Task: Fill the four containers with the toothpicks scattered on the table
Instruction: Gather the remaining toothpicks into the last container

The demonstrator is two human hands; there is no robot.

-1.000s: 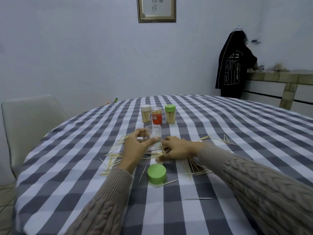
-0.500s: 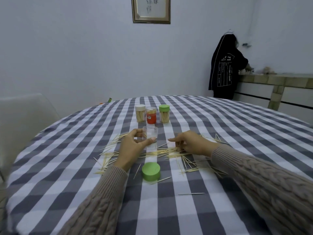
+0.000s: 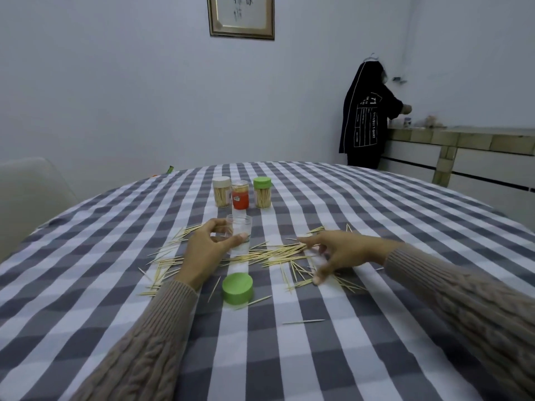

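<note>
- The left hand (image 3: 207, 251) grips the clear jar (image 3: 239, 233), fingers and thumb curled around its wall; the jar stands upright on the checked cloth (image 3: 376, 227), without lid, and looks empty.
- The right hand (image 3: 338, 256) is spread over the toothpicks (image 3: 275, 254), fingers loose, pinching nothing I can see; its near fingertips are blurred.
- Most toothpicks lie in a band at 3 o'clock from the jar, more at its 8 o'clock, and a few single ones nearer the person.
- The green lid (image 3: 237, 287) lies at 6 o'clock from the jar.
- Three closed jars, white-capped (image 3: 222, 192), red (image 3: 240, 195) and green-capped (image 3: 262, 193), stand in a row at 12 o'clock and seem already full.
- I judge this is the fourth jar; the next move calls for gathering a bundle, turning it upright and dropping it in.
</note>
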